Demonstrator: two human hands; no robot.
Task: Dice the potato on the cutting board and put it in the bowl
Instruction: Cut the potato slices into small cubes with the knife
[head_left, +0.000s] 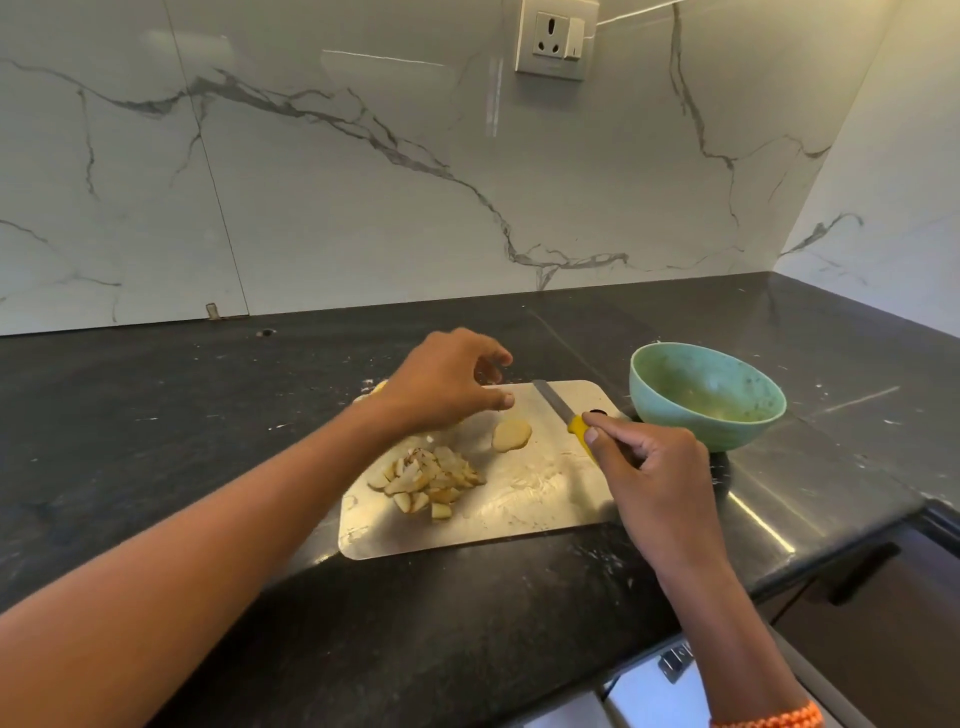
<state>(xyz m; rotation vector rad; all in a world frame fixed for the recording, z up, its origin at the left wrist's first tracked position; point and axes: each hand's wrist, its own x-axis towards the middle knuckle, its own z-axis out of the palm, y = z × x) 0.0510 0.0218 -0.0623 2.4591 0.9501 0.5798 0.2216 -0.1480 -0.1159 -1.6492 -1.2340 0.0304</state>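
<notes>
The right grip (641, 467) is curled round the yellow handle of a knife (563, 413), whose blade lies pointing away across the far part of the cutting board, while the left grip (447, 384) hovers above the board's far left corner with its fingers loosely bent and nothing in them. Beneath both arms runs the dark speckled table (156, 415), backed by a white marble wall (311, 182) with a socket (555, 39) set high in it. The pale cutting board (530, 499) lies flat on the table. Just beside its far right corner stands a green bowl (675, 415); I cannot tell what is in it. On the left part of the board sits a heap of potato pieces (428, 478), and near the middle lies one round potato slice (511, 435), apart from the heap and between the two hands.
</notes>
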